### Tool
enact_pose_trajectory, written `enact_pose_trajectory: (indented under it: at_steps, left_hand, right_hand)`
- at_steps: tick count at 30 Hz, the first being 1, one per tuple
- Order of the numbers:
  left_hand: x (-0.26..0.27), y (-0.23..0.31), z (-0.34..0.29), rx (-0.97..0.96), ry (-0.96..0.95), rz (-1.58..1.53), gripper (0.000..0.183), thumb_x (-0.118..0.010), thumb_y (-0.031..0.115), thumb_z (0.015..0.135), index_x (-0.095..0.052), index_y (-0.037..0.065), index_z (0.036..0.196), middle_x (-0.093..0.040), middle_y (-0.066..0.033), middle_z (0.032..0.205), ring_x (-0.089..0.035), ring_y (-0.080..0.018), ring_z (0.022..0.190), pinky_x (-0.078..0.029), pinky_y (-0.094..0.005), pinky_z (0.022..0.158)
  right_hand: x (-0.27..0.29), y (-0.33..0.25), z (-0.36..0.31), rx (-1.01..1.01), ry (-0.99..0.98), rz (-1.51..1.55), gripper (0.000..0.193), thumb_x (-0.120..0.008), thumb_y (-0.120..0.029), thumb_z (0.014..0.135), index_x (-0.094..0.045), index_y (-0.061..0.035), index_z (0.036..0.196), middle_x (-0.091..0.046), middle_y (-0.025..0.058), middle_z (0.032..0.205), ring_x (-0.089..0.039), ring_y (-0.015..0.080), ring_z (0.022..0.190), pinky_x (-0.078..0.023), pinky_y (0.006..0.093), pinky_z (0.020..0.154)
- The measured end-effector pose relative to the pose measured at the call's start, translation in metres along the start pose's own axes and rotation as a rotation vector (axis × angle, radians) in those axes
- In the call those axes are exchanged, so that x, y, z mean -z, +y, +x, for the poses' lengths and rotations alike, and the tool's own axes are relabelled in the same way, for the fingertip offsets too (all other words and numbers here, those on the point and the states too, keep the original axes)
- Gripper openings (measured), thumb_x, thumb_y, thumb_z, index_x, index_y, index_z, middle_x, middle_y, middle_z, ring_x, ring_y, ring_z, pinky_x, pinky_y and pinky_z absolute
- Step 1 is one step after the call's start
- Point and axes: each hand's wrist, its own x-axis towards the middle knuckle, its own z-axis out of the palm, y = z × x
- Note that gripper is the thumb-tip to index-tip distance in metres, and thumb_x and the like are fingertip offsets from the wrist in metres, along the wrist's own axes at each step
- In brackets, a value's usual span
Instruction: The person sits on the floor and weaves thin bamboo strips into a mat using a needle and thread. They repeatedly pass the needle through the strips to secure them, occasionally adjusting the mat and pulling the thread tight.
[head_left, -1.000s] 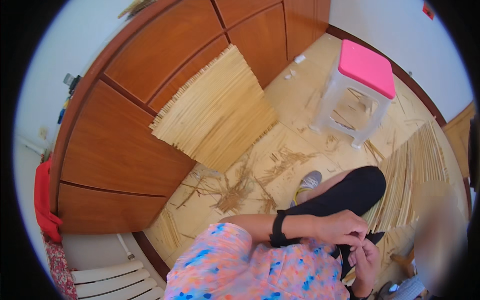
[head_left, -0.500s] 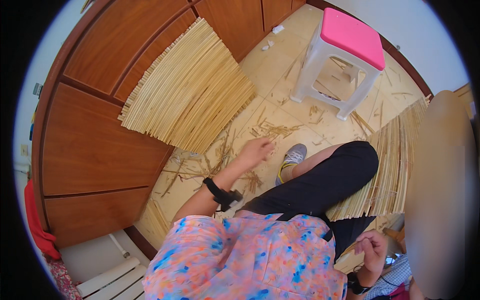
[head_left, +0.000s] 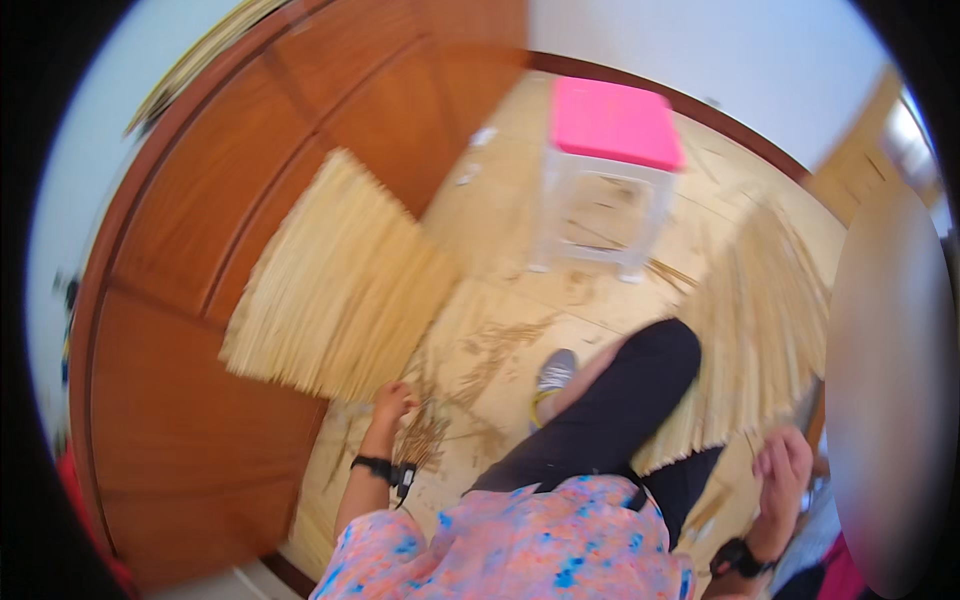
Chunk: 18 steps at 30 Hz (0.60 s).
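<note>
A mat of pale reed sticks [head_left: 340, 290] leans against the wooden cabinet on the left. My left hand [head_left: 394, 402] is by its lower right corner, fingers curled in, with nothing visible in them; whether it touches the mat I cannot tell. A second reed mat [head_left: 750, 330] lies to the right, beside my bent leg and partly behind it. Close to that mat's lower edge is my right hand [head_left: 784, 464], its fingers loosely bent and slightly apart, holding nothing that shows. Motion blurs both mats.
A white stool with a pink seat [head_left: 615, 125] stands on the tiled floor near the far wall. Broken reed bits [head_left: 425, 435] litter the tiles. The brown cabinet [head_left: 190, 420] bounds the left side. A blurred upright shape [head_left: 885, 400] fills the right edge.
The view has shifted, so the stool and both mats appear further left and lower. My left hand has moved left, from over the floor to the left mat's corner. My right hand has risen slightly.
</note>
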Motion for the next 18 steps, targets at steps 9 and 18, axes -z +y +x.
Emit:
enact_pose_trajectory:
  at_steps: [9, 18]
  left_hand:
    - [-0.108, 0.102, -0.057, -0.298, -0.234, 0.112, 0.022, -0.063, 0.029, 0.1, -0.063, 0.008, 0.106, -0.067, -0.0034, 0.097, -0.064, -0.0117, 0.073, -0.047, -0.0224, 0.062]
    - [-0.237, 0.195, -0.149, -0.711, -0.419, 0.246, 0.021, -0.057, 0.026, 0.104, -0.063, 0.006, 0.109, -0.065, -0.0027, 0.101, -0.061, -0.0101, 0.089, -0.046, -0.0244, 0.072]
  right_hand:
    - [0.034, -0.006, 0.001, 0.079, 0.033, -0.133, 0.019, -0.055, -0.015, 0.102, -0.066, 0.0005, 0.102, -0.06, -0.0009, 0.069, -0.056, 0.0075, 0.059, -0.044, 0.0234, 0.057]
    - [0.141, 0.173, -0.032, -0.311, 0.408, -0.337, 0.019, -0.058, -0.017, 0.098, -0.067, -0.0003, 0.097, -0.058, -0.0005, 0.063, -0.056, 0.0091, 0.056, -0.043, 0.0249, 0.052]
